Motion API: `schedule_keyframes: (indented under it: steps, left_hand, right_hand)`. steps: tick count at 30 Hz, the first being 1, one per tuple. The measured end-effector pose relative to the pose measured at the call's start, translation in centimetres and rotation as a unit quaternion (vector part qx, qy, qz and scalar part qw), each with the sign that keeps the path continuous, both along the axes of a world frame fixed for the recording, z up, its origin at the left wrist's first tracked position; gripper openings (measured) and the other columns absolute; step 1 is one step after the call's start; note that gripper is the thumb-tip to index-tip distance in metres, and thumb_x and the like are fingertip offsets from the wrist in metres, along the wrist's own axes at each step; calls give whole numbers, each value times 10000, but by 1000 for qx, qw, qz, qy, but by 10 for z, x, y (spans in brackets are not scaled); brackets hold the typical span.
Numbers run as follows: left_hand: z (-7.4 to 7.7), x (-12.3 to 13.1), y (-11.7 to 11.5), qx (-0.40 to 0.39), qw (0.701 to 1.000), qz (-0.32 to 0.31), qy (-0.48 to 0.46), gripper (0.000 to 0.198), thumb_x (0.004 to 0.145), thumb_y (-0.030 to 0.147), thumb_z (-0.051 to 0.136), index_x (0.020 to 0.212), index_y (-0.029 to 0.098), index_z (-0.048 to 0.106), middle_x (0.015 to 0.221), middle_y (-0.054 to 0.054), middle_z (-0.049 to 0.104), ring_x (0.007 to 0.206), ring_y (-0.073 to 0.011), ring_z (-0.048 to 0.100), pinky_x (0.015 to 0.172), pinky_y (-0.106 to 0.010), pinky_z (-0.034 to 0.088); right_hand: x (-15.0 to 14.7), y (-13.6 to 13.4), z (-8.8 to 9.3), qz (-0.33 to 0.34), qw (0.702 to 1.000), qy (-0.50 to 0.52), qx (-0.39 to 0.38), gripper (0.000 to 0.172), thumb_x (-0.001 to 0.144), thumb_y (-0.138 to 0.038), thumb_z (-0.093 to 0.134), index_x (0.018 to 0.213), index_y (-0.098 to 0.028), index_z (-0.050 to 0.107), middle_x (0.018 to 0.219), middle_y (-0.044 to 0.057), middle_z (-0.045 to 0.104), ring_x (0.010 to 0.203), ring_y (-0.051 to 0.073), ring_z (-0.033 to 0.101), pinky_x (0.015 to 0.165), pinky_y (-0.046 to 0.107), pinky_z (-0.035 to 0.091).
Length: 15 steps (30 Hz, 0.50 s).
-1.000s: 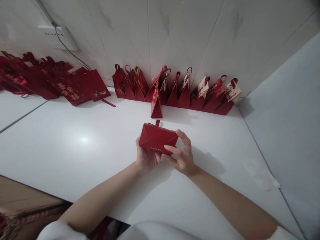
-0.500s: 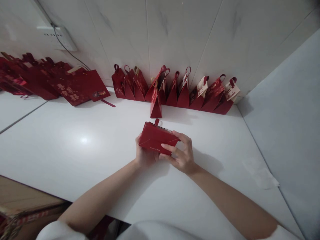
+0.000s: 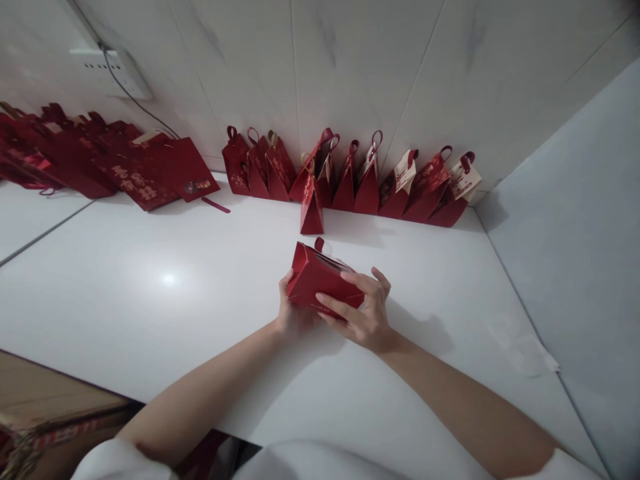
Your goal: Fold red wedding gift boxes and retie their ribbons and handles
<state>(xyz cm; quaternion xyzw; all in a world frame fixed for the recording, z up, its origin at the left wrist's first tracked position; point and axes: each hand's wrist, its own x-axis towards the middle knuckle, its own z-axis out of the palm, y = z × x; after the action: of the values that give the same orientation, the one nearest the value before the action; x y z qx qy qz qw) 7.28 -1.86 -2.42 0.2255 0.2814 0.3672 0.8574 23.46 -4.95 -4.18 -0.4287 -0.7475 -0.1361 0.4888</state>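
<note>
Red box (image 3: pixel 320 277) up off the table (image 3: pixel 150 300), held just above its white top, between both hands, tilted with a small loop at its far edge. Left hand (image 3: pixel 293 313) wraps the near left corner from below, thumb up the side. Right hand (image 3: pixel 363 317) lies over the right end, fingers (image 3: pixel 335 305) spread across the front face and curled round the top, gripping it. Straight behind, a single folded box (image 3: pixel 311 207) stands upright on its own, just in front of a row of folded boxes (image 3: pixel 400 190) leaning on the tiled wall (image 3: pixel 350 67). Far left, a pile of flat red bags (image 3: pixel 125 167) lies at the wall, under a white socket (image 3: pixel 120 67).
</note>
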Motion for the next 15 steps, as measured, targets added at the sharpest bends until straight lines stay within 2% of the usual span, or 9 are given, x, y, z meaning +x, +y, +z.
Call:
schedule_keyframes:
  steps: [5, 9, 12, 15]
  left_hand:
    - [2, -1, -1, 3, 1000, -1, -31, 706, 805, 710, 463, 1285, 202, 557, 1124, -96, 701, 986, -267, 677, 752, -318, 540]
    - [1, 0, -2, 11, 999, 11, -44, 657, 814, 686, 480, 1249, 204, 581, 1112, -92, 704, 991, -263, 678, 757, -311, 534]
    - [1, 2, -2, 30, 998, 39, -38, 623, 832, 657, 476, 1224, 189, 601, 1128, -100, 702, 1046, -291, 661, 805, -341, 532]
    - [4, 4, -2, 74, 995, 60, -1, 626, 844, 648, 453, 1240, 184, 596, 1179, -95, 692, 1141, -328, 617, 916, -393, 509]
  right_hand:
    - [-1, 1, 7, -1, 998, 7, 63, 375, 824, -361, 734, 1192, -368, 664, 1259, 49, 495, 1035, 220, 567, 1028, 448, 401]
    - [-2, -1, 8, -14, 998, -9, 63, 388, 826, -375, 728, 1204, -387, 640, 1229, 35, 502, 1013, 205, 579, 1071, 452, 365]
    - [-2, -1, 6, -30, 998, -6, 54, 576, 816, -411, 728, 1353, -382, 518, 1158, 46, 548, 956, 210, 608, 1099, 481, 357]
    - [-3, 0, 3, -34, 998, 14, 47, 851, 784, -474, 736, 1511, -295, 331, 1075, 70, 576, 903, 239, 624, 1112, 523, 346]
